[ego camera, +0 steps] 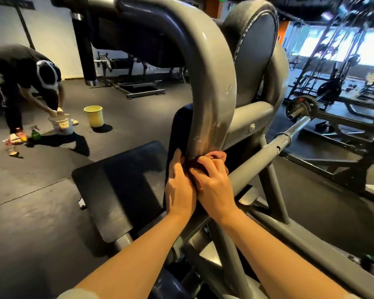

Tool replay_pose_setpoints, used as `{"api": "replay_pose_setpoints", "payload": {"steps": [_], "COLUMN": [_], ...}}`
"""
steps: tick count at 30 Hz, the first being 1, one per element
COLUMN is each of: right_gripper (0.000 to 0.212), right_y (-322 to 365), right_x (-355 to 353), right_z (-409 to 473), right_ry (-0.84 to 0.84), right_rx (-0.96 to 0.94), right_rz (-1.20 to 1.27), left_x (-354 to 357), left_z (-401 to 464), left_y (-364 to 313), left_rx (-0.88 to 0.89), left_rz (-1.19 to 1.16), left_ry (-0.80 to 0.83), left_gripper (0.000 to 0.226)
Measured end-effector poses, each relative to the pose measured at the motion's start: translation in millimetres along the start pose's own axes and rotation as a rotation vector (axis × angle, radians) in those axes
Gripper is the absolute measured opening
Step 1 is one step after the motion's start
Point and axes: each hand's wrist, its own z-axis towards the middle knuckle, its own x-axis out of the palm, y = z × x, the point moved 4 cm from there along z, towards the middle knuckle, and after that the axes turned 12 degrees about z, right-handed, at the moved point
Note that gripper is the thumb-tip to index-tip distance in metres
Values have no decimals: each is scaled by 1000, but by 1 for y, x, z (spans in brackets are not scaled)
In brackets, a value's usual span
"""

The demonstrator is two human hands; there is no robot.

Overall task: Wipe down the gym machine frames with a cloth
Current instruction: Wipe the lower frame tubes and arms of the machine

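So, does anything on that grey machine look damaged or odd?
Yes: the curved grey metal frame tube has pale scuffs and scratched paint above where both hands press the reddish cloth. Nothing looks spilled.
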Motion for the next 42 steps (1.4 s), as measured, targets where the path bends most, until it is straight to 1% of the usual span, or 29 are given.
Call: {"api": "replay_pose_setpoints", "payload": {"steps": [1, 2, 4, 5, 6, 7, 9, 11, 12, 13, 15, 16, 17, 19, 21, 22, 24, 26, 27, 28, 30, 31, 32, 33, 34, 36, 38, 40, 42], "right_gripper": [27, 26, 27, 32, 37, 41, 41, 37, 37, 38, 35, 31, 28, 23, 18, 18, 20, 24, 24, 22, 20, 21, 24, 26, 28, 30, 30, 25, 25], "right_y": [1, 3, 4, 3, -2, -4, -10, -12, -12, -8, 4, 4, 4, 6, 1, -4, -7, -2, 2, 4, 4, 2, 0, -2, -8, -15, -16, -8, 3], "right_x": [-4, -10, -25, -27, -24, -20, -6, 3, 3, 2, -9, -16, -24, -30, -19, -10, 8, 13, 11, 5, -11, -14, -11, -7, 0, 10, 13, 2, -21], "right_z": [4, 14, 42, 53, 57, 56, 37, 11, 5, 7, 30, 45, 60, 77, 66, 55, 34, 29, 33, 42, 63, 66, 62, 53, 40, 15, -1, 0, 19], "right_ry": [-14, -66, -159, -148, -97, -29, 102, 223, 271, 274, 110, -27, -139, -182, -61, 32, 228, 317, 284, 212, -5, -54, -28, 42, 131, 286, 343, 258, 23], "right_rx": [2, -10, -79, -119, -152, -174, -214, -327, -373, -405, -379, -316, -255, -278, -457, -504, -512, -525, -521, -492, -428, -415, -416, -436, -449, -429, -372, -338, -291], "right_rz": [4, 7, -42, -73, -80, -70, -49, -118, -157, -171, -148, -108, -57, -46, -159, -196, -198, -186, -195, -185, -144, -150, -177, -192, -177, -109, -25, 35, 80], "left_x": [-2, -4, 1, 2, 4, 4, 1, 0, 1, 0, 1, 2, 2, 4, 4, 6, 7, 5, 4, 3, 4, 5, 5, 5, 4, 3, 4, 0, -7], "left_z": [-1, -3, -6, -5, -2, -1, 0, 3, 4, 3, 0, -1, -1, 1, 3, 4, 3, 3, 2, 3, 5, 6, 6, 5, 5, 6, 7, 4, 3], "left_y": [0, -1, 4, 8, 14, 15, 9, 7, 8, 9, 7, 10, 12, 15, 15, 19, 17, 15, 13, 12, 16, 18, 16, 16, 13, 18, 21, 16, 6], "left_rx": [-19, 21, 31, 38, 10, -29, -113, -170, -191, -224, -99, -29, -5, -25, -54, -70, -74, -66, -86, -88, -119, -141, -126, -104, -35, 0, -67, -87, -62], "left_rz": [-20, 16, 2, 81, 136, 90, -181, -164, -136, -158, -64, -26, -41, -13, 80, 106, 62, 73, 37, 79, 97, 82, 70, 18, 40, 113, 34, 24, 13], "left_ry": [9, 20, 113, 125, 125, 113, 61, 28, 52, 75, 154, 147, 133, 102, 96, 95, 65, 38, 64, 74, 75, 81, 76, 58, 19, -42, -54, -60, -69], "left_gripper": [31, 35, 58, 66, 68, 66, 47, 41, 41, 42, 56, 62, 64, 65, 63, 58, 41, 39, 42, 50, 65, 67, 63, 53, 44, 40, 40, 40, 35]}}
